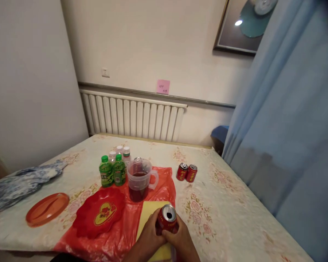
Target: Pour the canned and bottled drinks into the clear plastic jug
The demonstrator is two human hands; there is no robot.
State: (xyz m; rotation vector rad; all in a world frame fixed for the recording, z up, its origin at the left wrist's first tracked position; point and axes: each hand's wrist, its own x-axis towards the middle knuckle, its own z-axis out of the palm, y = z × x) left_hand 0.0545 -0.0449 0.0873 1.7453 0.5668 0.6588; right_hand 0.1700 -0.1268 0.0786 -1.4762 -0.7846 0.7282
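Note:
Both hands wrap an opened red drink can (167,217) near the table's front edge, above a yellow cloth (150,214). My left hand (149,236) grips its left side and my right hand (182,238) its right side. Just beyond stands a clear plastic pitcher (139,179) holding dark liquid, on a red plastic bag (164,183). A red flower-shaped plate (100,213) lies to the left of the can.
Two green bottles (112,171) and several small white bottles (120,151) stand behind the pitcher. Two more red cans (187,172) sit to its right. An orange oval dish (47,208) and blue-white cloth (19,183) lie left. A radiator (131,116) lines the wall; a blue curtain (289,120) hangs right.

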